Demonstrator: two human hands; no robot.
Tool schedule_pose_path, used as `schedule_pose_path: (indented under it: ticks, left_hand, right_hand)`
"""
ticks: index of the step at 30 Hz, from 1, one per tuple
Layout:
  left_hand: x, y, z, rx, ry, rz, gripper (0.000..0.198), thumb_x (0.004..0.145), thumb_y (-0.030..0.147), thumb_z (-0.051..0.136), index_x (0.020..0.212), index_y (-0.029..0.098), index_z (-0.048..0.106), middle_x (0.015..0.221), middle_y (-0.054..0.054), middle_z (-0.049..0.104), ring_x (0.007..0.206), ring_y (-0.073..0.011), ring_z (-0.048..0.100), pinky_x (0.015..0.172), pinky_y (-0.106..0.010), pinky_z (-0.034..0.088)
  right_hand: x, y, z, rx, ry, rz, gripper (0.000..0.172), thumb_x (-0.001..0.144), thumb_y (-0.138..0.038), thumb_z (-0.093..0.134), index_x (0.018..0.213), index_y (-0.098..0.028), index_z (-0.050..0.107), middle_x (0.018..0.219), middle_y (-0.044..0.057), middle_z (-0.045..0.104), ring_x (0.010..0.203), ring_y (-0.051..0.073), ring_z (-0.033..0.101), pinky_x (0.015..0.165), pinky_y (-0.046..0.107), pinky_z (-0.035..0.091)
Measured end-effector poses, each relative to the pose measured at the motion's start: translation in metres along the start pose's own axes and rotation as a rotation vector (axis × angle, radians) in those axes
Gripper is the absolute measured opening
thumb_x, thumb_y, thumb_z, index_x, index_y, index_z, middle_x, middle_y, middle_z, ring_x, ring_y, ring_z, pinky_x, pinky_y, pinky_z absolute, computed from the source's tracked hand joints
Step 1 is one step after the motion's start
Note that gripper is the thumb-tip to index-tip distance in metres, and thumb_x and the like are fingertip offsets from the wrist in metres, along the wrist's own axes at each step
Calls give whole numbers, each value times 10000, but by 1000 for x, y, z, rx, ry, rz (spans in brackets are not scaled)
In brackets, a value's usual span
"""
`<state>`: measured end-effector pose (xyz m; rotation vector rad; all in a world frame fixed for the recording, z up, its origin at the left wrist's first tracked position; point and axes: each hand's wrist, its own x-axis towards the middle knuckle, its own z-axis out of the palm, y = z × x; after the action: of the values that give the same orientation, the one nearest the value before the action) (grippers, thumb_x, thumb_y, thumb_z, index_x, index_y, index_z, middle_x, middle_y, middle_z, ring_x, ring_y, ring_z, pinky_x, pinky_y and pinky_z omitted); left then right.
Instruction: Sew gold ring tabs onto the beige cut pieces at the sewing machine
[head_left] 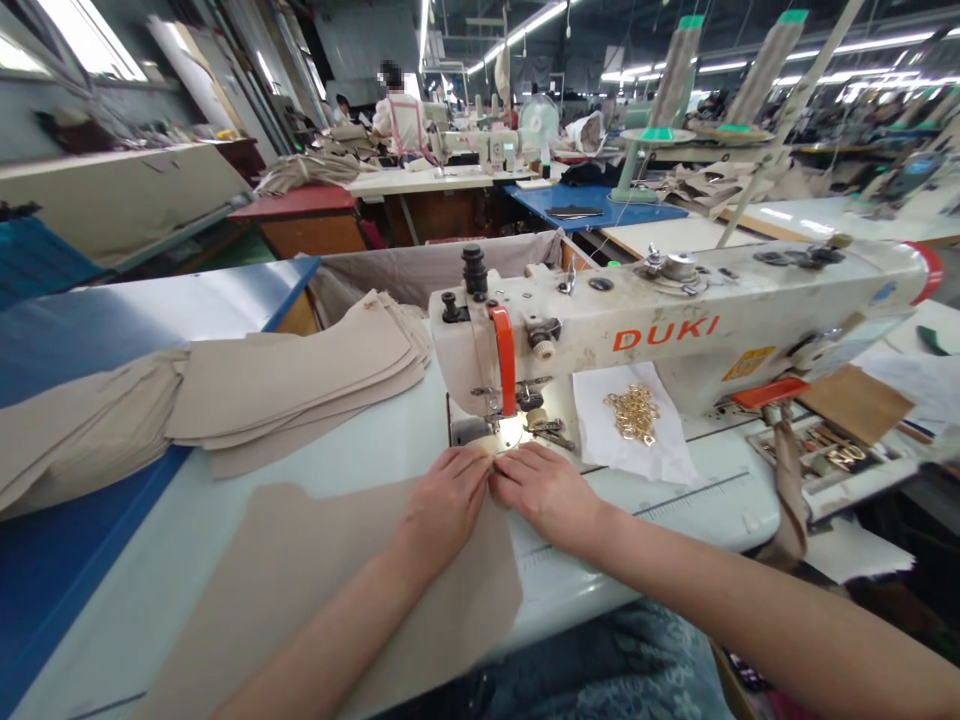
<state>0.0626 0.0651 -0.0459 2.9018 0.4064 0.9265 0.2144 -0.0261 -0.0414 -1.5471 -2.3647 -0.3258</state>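
Observation:
A large beige fabric piece (300,560) lies flat on the pale machine table. Both hands meet at its far edge, just in front of the needle area of a white sewing machine (570,330). My left hand (446,500) is closed, its fingertips pinching the fabric edge. Beside it, my right hand (551,495) has its fingers bent and pressed together on the same edge. Their fingertips almost touch, and whatever small part lies between them is hidden. The lit presser foot (510,432) is right behind the fingers.
Stacked beige fabric pieces (300,385) lie to the left. Gold metal rings (636,413) rest on a white cloth (675,455) at the right. Beyond it sits a tray of small parts (840,460). Thread cones (675,75) stand behind; a person (401,125) sits farther back.

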Motion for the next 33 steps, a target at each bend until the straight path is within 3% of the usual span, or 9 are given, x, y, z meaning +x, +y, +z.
schedule_pose_path:
  ticks: [11,33]
  left_hand:
    - [21,-17,11,16,-19,34,254,935,167,370,957,134,621,932,-88,686,889,-197,610,823,-357,535]
    - [27,-22,12,51,-22,31,285,939,193,362,906,129,638,887,-90,711,836,-196,637,788,-363,550]
  right_hand:
    - [11,17,1,20,-16,117,97,905,-181,547,915,-134,631,995,85,650,840,203,563,761,328,432]
    - [13,17,3,9,-33,163,111,914,-185,531,933,-132,627,986,82,656,811,206,552,746,332,415]
